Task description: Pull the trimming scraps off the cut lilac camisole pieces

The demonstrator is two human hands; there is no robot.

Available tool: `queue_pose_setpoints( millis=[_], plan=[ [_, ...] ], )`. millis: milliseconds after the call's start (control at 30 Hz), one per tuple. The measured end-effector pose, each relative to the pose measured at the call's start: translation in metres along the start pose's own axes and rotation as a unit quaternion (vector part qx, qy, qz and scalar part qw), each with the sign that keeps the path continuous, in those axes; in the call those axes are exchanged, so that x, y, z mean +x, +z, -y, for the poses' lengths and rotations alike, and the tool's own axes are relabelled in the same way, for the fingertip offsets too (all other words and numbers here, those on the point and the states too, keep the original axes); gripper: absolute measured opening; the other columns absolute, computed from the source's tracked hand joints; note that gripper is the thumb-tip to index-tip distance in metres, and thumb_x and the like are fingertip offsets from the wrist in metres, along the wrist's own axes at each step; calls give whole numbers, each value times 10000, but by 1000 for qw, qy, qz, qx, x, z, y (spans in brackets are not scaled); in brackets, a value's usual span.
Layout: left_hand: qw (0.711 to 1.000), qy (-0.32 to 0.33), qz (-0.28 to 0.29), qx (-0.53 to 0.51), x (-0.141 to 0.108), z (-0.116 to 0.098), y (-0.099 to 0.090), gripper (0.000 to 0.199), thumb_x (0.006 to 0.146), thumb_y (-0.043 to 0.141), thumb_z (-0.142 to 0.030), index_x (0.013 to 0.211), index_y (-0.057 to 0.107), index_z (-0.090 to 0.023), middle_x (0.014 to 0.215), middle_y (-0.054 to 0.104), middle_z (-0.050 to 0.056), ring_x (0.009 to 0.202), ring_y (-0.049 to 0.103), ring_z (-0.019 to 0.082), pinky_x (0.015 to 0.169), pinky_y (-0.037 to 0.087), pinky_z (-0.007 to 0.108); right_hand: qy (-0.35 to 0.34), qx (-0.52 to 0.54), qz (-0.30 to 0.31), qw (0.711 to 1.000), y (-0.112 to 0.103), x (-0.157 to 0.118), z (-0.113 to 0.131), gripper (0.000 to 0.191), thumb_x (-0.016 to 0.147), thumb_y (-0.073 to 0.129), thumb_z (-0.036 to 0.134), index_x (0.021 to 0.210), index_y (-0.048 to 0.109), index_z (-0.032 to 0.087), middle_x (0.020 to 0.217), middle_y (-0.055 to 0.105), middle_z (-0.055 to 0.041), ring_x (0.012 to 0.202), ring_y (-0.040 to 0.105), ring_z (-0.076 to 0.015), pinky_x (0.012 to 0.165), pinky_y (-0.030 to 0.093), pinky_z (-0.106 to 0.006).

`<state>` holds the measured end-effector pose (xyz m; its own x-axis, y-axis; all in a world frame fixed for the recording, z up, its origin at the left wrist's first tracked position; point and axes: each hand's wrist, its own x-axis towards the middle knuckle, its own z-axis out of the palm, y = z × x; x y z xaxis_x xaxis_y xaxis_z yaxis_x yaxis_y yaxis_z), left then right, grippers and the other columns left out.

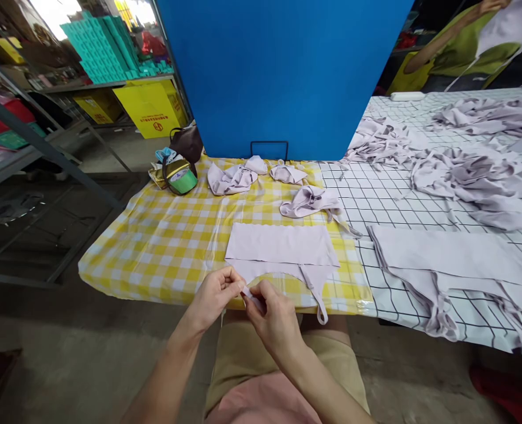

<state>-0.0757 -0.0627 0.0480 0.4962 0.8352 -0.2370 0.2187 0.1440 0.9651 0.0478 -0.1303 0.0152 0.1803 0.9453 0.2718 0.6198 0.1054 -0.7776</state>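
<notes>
A pale lilac camisole top [282,244] lies flat on the yellow checked tablecloth [163,235], its wavy-edged side away from me and its straps toward me. My left hand [214,294] pinches one strap near the table's front edge. Close beside it, my right hand [272,312] is closed on the same strap [254,299], with a short stretch showing between the fingers. The other strap [318,297] hangs in a loop at the edge, untouched. What lies inside my fingertips is hidden.
Crumpled lilac garments [311,202] lie behind the top. A folded garment stack [455,253] and more heaps [476,176] cover the right table. An upright blue board [278,76] stands at the back. A person [464,47] holds lilac cloth at the upper right.
</notes>
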Motion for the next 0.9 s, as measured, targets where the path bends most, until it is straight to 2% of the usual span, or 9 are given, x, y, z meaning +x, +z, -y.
queue_pose_setpoints(
  millis=[567,900],
  plan=[
    [999,20,-6,35,7,-6,-1,265,741,561,-394,660,488,-153,643,505,-14,613,481,106,598,399,225,-11,-73,-16,997,-4,2,0,86,768,456,182,690,484,204,574,561,7,463,499,-121,458,352,-212],
    [998,19,46,26,14,-17,-5,219,761,564,-342,668,496,-155,621,572,-8,631,579,130,621,434,236,-31,-86,-41,995,-9,7,1,96,749,459,146,677,460,210,578,573,4,462,530,-130,443,350,-214]
  ],
)
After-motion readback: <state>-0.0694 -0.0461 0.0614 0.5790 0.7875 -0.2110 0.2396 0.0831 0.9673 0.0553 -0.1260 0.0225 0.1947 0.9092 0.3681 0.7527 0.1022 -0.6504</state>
